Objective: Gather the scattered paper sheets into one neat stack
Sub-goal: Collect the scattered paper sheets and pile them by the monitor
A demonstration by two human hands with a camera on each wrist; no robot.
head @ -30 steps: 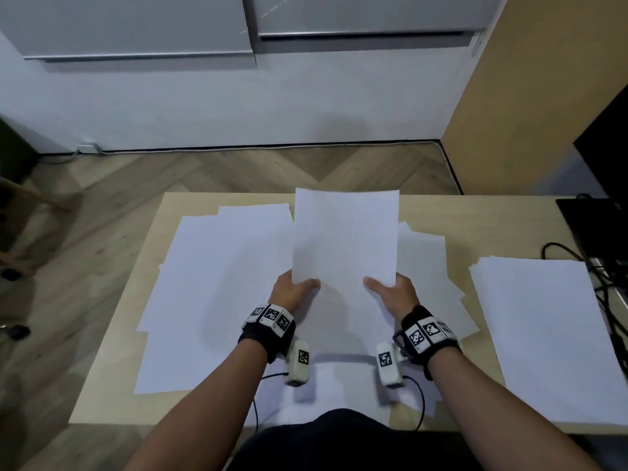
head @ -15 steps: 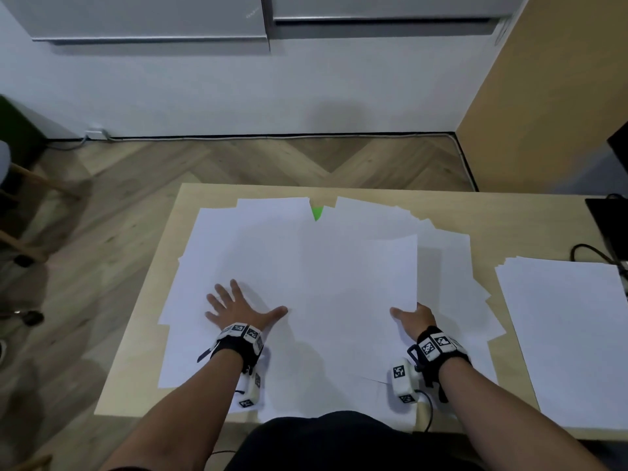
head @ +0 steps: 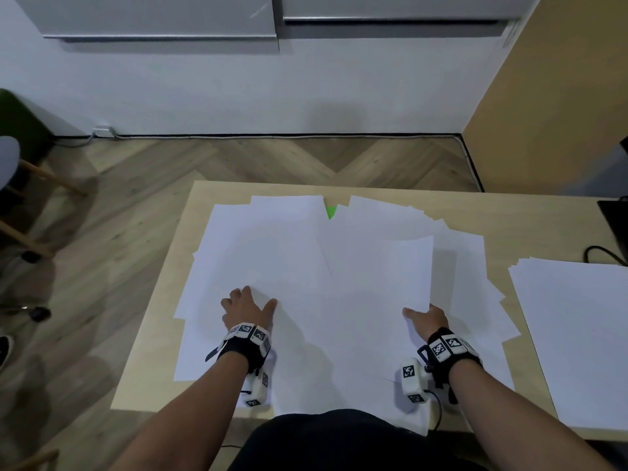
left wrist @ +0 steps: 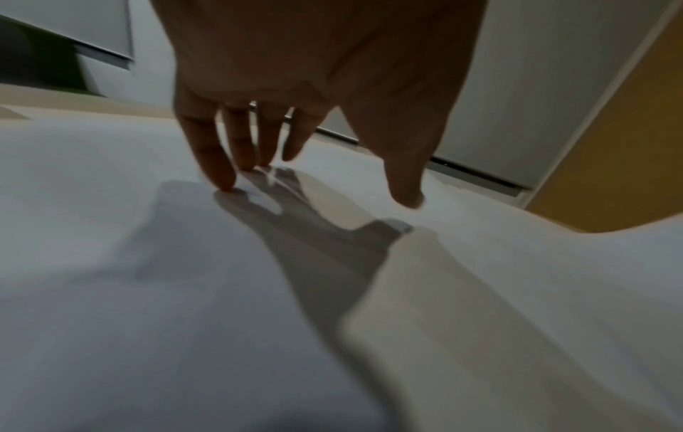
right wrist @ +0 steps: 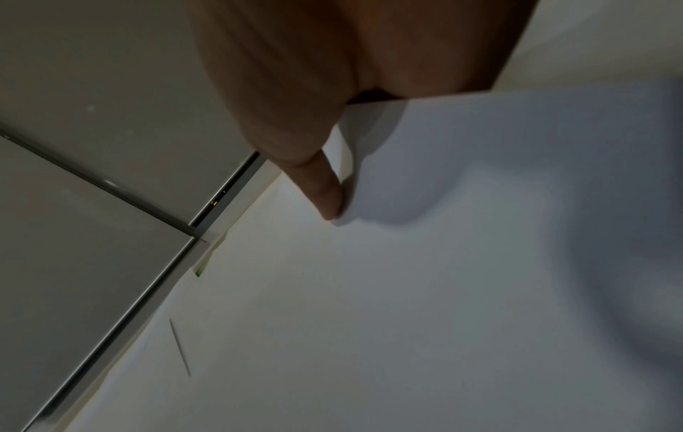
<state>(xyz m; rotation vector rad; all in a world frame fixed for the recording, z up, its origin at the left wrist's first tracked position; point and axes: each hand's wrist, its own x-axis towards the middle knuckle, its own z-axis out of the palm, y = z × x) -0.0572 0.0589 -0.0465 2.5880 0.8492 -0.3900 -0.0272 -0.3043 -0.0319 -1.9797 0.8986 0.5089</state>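
Observation:
White paper sheets lie scattered and overlapping across the wooden table. My left hand rests on the left sheets; in the left wrist view its fingertips touch the paper with the fingers nearly straight. My right hand pinches the near right corner of the top sheet. Its thumb lies on that sheet and the fingers are hidden beneath it. A tidier stack sits at the table's right end.
A small green piece peeks out between sheets at the far edge. A black cable and a dark device lie at the far right. Wooden floor and a white wall lie beyond the table. A chair leg stands at left.
The sheet both hands held up now lies on the pile. My left hand let go of it and moved left onto the sheets, then drew its spread fingers together.

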